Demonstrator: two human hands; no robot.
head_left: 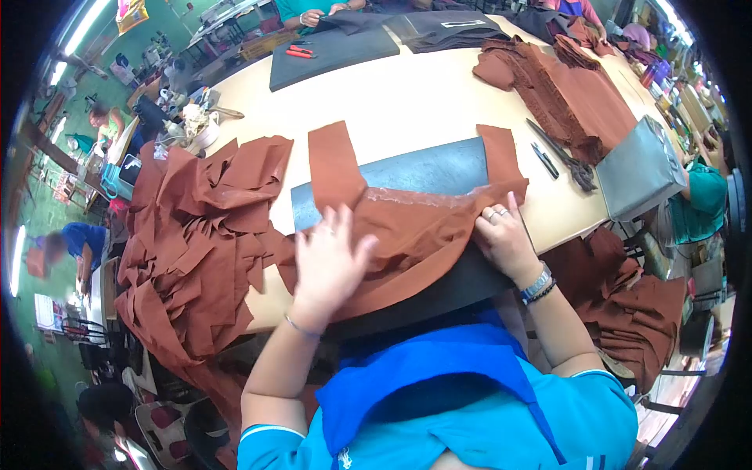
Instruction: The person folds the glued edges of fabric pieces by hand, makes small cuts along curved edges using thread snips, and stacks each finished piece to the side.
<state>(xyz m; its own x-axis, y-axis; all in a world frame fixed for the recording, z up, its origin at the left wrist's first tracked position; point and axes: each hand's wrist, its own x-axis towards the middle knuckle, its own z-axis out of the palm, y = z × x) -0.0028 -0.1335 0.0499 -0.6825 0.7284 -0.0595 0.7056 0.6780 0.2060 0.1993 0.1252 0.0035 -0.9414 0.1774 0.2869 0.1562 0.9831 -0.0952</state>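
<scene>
A rust-brown cut fabric piece point(415, 231) with two strap-like ends pointing away from me lies in front of me. It covers part of a dark blue-grey board point(427, 164). A whitish line runs along its inner edge. My left hand point(333, 258) rests over the left part of the fabric, fingers spread. On the right, my right hand point(501, 235) has its fingers curled on the fabric's right edge, gripping it. Large scissors point(565, 157) and small thread snips point(544, 160) lie on the table to the right of the fabric.
Brown fabric pieces are heaped at left point(196, 243), with more folded brown cloth point(580, 94) at far right. A grey box point(641, 168) stands at the right edge. A red tool point(301, 52) lies on a black board point(337, 59). Other people work around the table.
</scene>
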